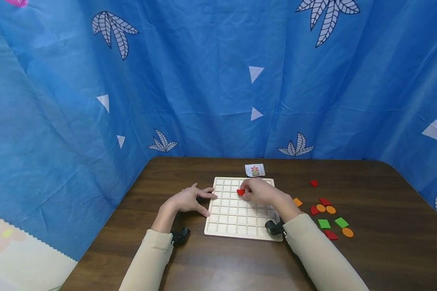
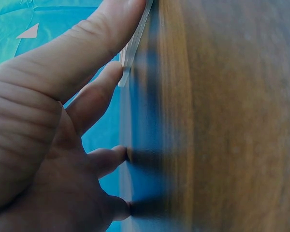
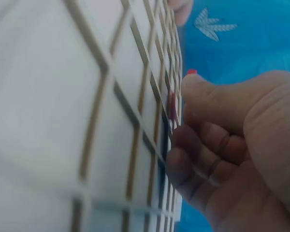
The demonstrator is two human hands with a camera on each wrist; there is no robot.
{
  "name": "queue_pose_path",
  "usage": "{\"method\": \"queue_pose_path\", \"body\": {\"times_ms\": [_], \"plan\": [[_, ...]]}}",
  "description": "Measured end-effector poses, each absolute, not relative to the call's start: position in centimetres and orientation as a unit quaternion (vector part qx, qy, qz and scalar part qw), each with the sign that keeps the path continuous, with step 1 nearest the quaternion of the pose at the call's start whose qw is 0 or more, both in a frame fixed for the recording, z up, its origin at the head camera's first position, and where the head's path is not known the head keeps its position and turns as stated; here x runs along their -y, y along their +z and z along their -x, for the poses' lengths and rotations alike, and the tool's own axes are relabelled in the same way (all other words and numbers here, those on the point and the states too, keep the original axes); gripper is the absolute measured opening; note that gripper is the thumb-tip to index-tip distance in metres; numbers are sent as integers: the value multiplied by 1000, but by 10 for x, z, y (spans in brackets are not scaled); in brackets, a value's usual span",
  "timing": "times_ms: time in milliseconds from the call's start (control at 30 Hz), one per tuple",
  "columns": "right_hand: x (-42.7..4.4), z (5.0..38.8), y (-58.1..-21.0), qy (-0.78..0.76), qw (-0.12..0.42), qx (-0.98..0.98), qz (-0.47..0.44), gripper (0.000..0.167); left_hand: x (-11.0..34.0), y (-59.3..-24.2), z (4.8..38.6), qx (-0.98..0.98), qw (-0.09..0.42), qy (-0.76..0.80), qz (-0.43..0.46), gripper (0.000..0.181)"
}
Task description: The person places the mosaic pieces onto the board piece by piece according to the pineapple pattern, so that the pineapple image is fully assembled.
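A pale wooden board point(image 1: 227, 220) with a grid of square recesses lies on the table. Between the thumb and fingers of my right hand point(image 1: 259, 190), a small red piece point(image 1: 240, 192) is pinched over the board's upper middle. In the right wrist view a red bit point(image 3: 192, 71) peeks past the thumb, and a second red patch point(image 3: 172, 106) shows at the board's surface; whether it is a separate piece I cannot tell. My left hand point(image 1: 186, 199) has its fingers spread, thumb and fingertips at the board's left edge.
A small printed picture card point(image 1: 255, 170) lies behind the board. To the right are scattered red, orange and green flat pieces, among them a green square point(image 1: 324, 224), an orange disc point(image 1: 347, 232) and a lone red piece point(image 1: 314, 183). A blue curtain point(image 1: 211, 81) hangs behind the table point(image 1: 386, 202).
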State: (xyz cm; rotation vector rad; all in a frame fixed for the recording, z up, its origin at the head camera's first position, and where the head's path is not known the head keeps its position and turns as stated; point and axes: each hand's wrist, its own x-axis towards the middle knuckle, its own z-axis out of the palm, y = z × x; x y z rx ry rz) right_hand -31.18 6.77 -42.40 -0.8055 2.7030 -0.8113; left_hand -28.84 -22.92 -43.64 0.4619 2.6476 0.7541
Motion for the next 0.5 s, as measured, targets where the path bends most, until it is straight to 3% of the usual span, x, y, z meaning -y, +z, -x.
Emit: {"method": "queue_pose_path", "body": {"times_ms": [500], "plan": [[-45,310,-436,-265,78,-927,253,18,230,-437,288,-935,175,266,-159,62]]}}
